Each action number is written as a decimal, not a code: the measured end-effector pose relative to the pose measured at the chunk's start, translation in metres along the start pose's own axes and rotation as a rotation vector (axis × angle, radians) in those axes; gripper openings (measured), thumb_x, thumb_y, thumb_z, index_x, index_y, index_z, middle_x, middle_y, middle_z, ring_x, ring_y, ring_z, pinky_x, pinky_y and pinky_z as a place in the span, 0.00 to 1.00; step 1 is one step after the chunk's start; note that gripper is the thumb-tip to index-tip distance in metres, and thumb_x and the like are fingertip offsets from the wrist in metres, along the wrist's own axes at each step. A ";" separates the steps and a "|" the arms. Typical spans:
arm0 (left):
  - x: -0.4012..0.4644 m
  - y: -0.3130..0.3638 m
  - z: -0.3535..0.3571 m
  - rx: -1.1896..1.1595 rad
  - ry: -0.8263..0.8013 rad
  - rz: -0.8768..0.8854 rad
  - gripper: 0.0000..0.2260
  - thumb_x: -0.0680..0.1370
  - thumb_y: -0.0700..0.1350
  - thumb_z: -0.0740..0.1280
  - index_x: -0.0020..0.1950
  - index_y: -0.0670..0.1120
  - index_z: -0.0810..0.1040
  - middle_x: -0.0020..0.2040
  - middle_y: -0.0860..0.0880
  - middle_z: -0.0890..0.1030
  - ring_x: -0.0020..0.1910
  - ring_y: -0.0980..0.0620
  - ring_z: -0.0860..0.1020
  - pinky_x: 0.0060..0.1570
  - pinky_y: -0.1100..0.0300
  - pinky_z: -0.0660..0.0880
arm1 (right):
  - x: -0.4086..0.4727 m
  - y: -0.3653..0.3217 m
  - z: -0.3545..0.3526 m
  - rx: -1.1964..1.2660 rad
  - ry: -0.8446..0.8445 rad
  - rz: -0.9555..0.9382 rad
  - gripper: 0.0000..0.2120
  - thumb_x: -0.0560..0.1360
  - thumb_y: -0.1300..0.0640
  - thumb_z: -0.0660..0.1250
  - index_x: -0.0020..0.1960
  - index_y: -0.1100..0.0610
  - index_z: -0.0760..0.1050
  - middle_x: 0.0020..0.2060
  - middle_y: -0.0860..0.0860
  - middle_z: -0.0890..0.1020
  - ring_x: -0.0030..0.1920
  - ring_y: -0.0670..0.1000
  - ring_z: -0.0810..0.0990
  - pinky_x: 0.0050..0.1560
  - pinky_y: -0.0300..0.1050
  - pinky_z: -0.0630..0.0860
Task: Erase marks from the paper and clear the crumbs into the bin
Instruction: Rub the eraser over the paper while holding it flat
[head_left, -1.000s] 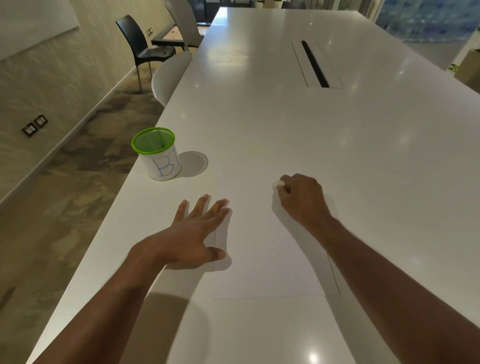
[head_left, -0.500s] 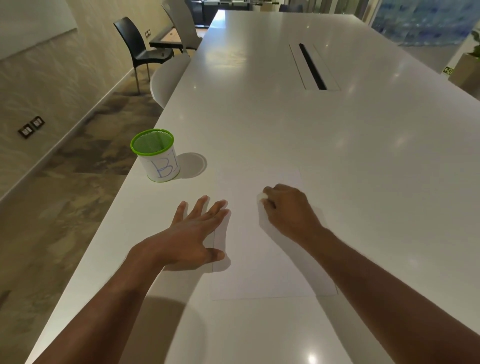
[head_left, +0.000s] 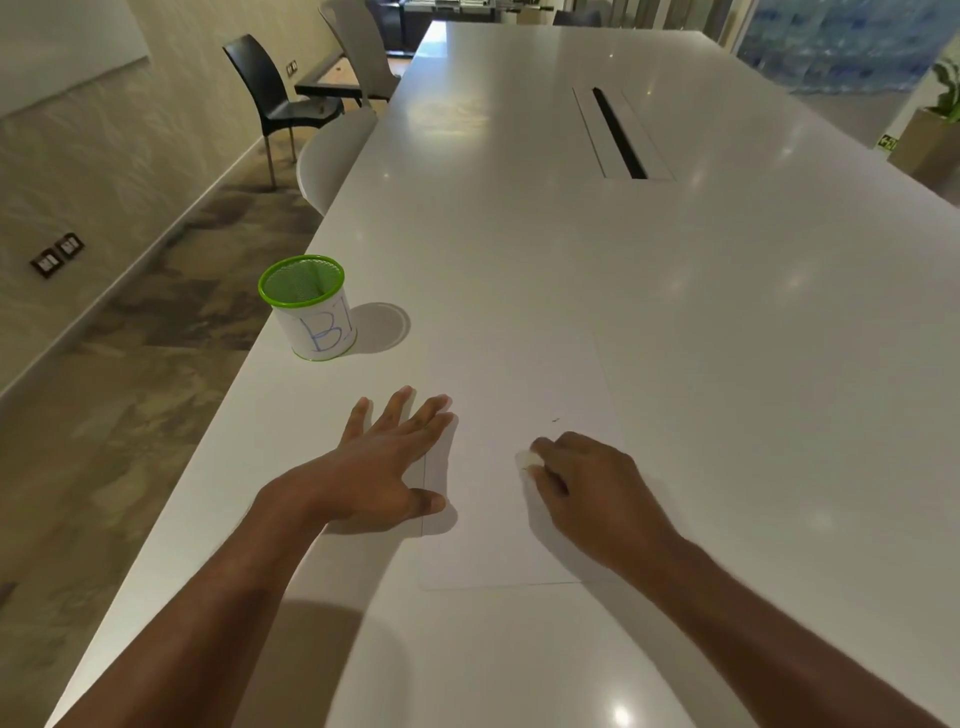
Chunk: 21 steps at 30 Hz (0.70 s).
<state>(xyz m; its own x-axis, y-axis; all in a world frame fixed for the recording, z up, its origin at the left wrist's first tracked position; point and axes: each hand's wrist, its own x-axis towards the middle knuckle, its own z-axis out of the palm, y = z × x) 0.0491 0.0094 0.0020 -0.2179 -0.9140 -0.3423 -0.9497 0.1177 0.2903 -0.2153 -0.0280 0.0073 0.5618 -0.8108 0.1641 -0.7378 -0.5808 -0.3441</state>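
**Eraser on paper, one bin at left edge**

While your left hand (head_left: 384, 462) lies flat, fingers spread, across the left edge of the paper (head_left: 498, 467), your right hand (head_left: 587, 488) is curled around the eraser (head_left: 529, 459), pinching it at the fingertips with its white tip on the sheet.

Count: one paper, one eraser, one bin (head_left: 307, 307), two hands. One small dark mark (head_left: 556, 420) shows on the sheet just beyond your right hand.

The bin stands upright near the left edge of the table (head_left: 727, 364), beyond your left hand, apart from the paper. Green mesh rim, "B" on its white wrap.

The paper's near edge lies short of the table's near edge. Far and right of the sheet the tabletop is open up to a cable slot (head_left: 618, 132). Two chairs (head_left: 275, 98) stand off the left side.
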 end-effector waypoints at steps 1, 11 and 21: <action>0.000 0.000 0.000 0.002 -0.002 -0.001 0.42 0.79 0.61 0.64 0.83 0.55 0.40 0.80 0.64 0.33 0.77 0.54 0.27 0.76 0.43 0.29 | 0.002 0.007 -0.001 -0.008 0.017 0.013 0.05 0.76 0.55 0.63 0.44 0.53 0.76 0.33 0.47 0.74 0.34 0.50 0.75 0.35 0.41 0.67; -0.001 0.000 0.000 -0.015 -0.006 0.003 0.43 0.76 0.62 0.63 0.83 0.56 0.40 0.80 0.64 0.34 0.77 0.54 0.27 0.76 0.42 0.29 | -0.014 -0.004 0.002 0.008 0.054 0.074 0.06 0.76 0.55 0.63 0.43 0.54 0.77 0.34 0.47 0.76 0.35 0.50 0.77 0.35 0.41 0.67; -0.001 0.003 -0.004 -0.001 -0.029 -0.013 0.44 0.75 0.63 0.62 0.83 0.54 0.41 0.81 0.61 0.35 0.79 0.51 0.29 0.76 0.40 0.30 | -0.020 -0.008 -0.002 -0.008 0.090 0.138 0.07 0.75 0.54 0.62 0.40 0.53 0.76 0.33 0.48 0.76 0.34 0.51 0.76 0.33 0.40 0.64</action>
<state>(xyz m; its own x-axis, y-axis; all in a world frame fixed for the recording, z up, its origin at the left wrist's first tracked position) 0.0476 0.0090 0.0063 -0.2118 -0.9038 -0.3719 -0.9523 0.1053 0.2865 -0.2214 -0.0070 0.0090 0.4193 -0.8860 0.1979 -0.8089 -0.4636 -0.3615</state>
